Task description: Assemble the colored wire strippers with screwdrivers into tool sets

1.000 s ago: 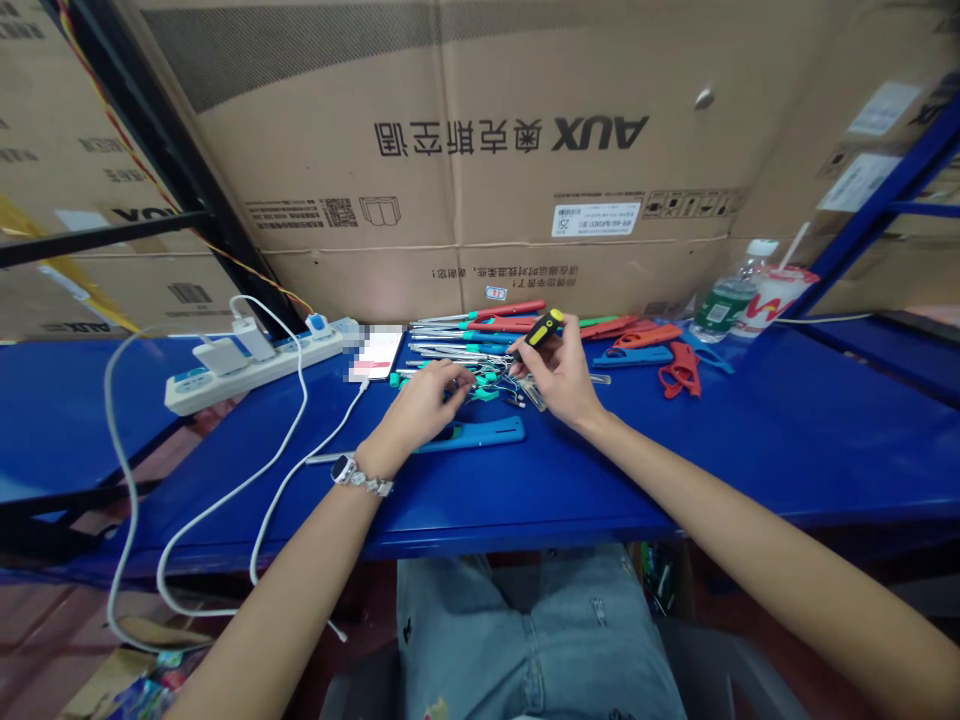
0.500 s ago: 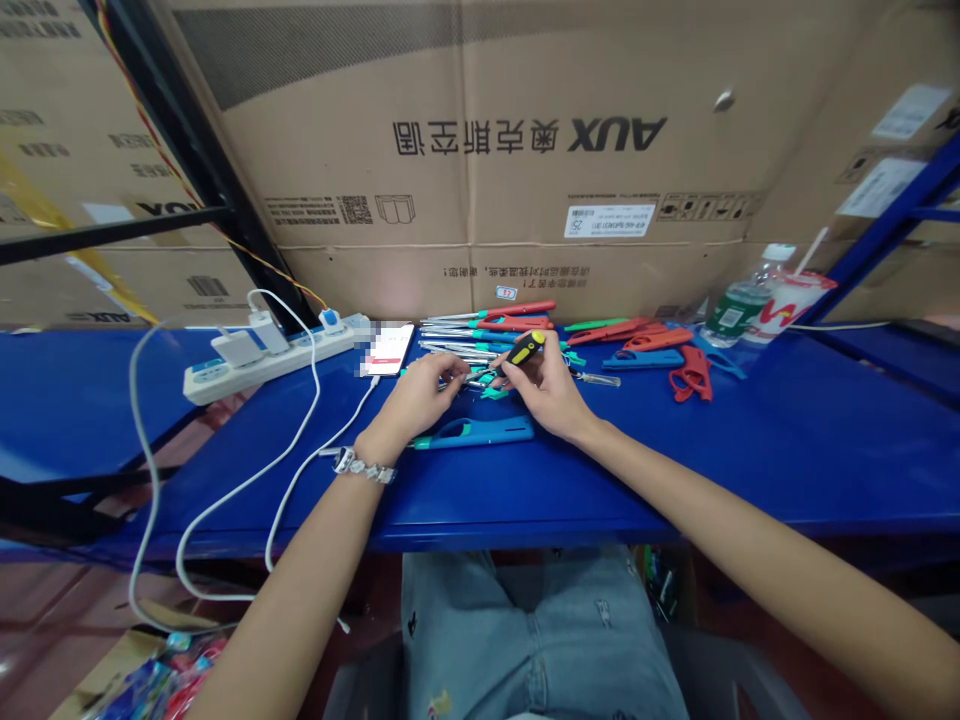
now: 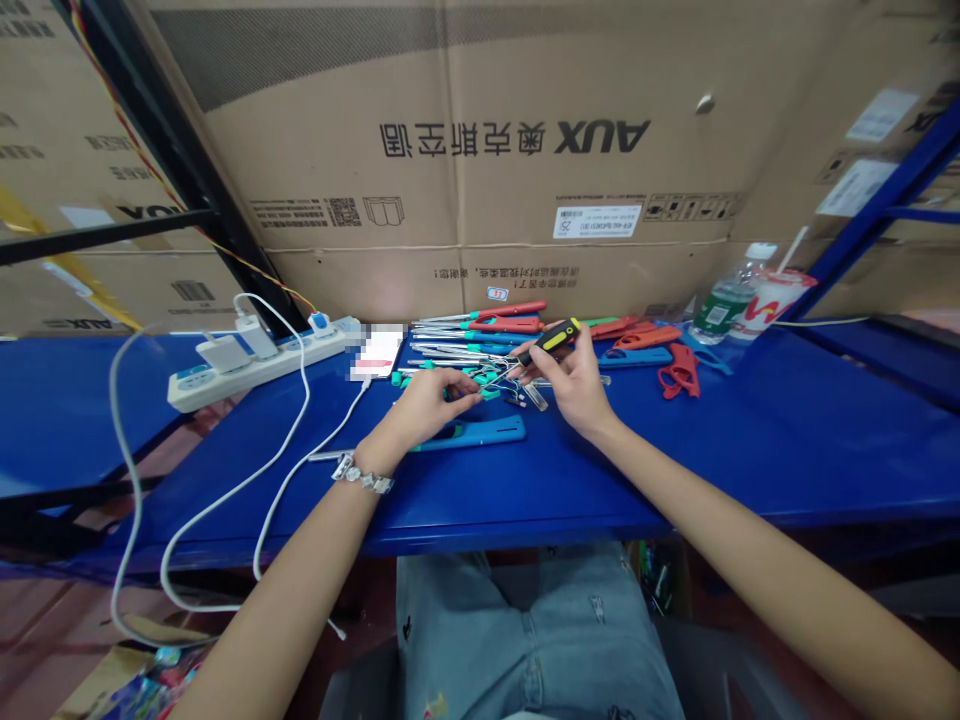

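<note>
My right hand is closed around a black and yellow screwdriver, its shaft slanting down to the left. My left hand is closed, fingertips pinched beside small green plastic parts; what sits in the pinch is too small to make out. Between the hands lie a small clear piece and thin wires. Just below my left hand rests a blue lighter casing with a long metal tube. Behind the hands are several long-tubed lighters, among them a red one.
Red casings and a blue casing lie to the right. A water bottle and a paper cup stand behind them. On the left are a phone, a power strip and white cables. A large carton backs the table.
My right hand has moved right with the screwdriver, away from my left hand. The clear piece and wires between the hands now show. My view has shifted slightly.
</note>
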The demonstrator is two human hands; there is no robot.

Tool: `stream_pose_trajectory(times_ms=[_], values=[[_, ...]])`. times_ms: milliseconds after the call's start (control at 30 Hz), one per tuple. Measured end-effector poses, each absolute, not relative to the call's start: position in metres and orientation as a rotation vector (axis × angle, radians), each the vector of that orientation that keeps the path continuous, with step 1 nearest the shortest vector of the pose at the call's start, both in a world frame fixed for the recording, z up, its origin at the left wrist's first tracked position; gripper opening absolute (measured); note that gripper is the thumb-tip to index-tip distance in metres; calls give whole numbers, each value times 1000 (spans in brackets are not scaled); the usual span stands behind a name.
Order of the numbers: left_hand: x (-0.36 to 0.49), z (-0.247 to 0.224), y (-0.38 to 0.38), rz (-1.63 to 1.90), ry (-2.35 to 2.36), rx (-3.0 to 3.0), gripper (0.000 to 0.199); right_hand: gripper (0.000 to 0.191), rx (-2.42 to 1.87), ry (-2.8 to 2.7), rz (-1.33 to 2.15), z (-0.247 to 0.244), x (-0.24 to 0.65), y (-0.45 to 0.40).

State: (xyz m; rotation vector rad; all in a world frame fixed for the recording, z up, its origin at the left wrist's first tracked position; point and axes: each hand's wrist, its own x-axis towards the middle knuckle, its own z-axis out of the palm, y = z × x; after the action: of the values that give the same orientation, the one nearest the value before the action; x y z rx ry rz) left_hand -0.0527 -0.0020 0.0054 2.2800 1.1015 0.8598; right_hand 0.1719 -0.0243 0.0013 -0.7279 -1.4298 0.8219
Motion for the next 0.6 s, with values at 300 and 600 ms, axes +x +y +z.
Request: stream_pose_trajectory(times_ms=[300,600], values=[[-53,9,-4,881,1060,2298,10,47,-752,-1429,782,3,175,-25],[-53,6,-1,861,1029,2372,9,48,-724,-1401,774,4,173,-26]])
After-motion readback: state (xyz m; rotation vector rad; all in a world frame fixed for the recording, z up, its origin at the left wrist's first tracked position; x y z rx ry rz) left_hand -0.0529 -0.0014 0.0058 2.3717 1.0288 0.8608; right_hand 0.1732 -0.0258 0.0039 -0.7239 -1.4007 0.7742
